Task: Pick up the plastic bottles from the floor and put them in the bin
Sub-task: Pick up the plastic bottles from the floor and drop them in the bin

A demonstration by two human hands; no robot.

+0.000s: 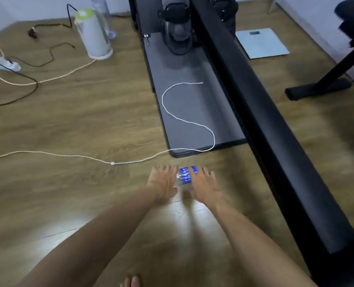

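Wooden floor (72,125), glare patch near my feet, cables trailing across it. One plastic bottle (184,176) lies on its side on the boards, clear body with a blue label, just short of the end of a dark grey machine base (194,112). A white cord (130,161) runs across the floor just beyond the bottle and loops up onto that base.

Both arms reach down. Left hand (164,182) sits at the bottle's left side, right hand (204,185) at its right side. Fingers of both are spread and fairly straight, so neither grip has closed; contact with the bottle is blurred and I cannot tell it for certain.

Step in hand, as I judge it: take hold and lift. One hand should be enough for a light, empty-looking bottle; wrap round the label section, where the wall looks straightest. Squeeze gently, since thin plastic probably buckles and slips. Keep fingertips clear of the cord so it does not come up too.

No bin in view; it needs locating before carrying. A tall clear bottle (102,16) stands behind the white kettle (93,34), possibly another to collect.
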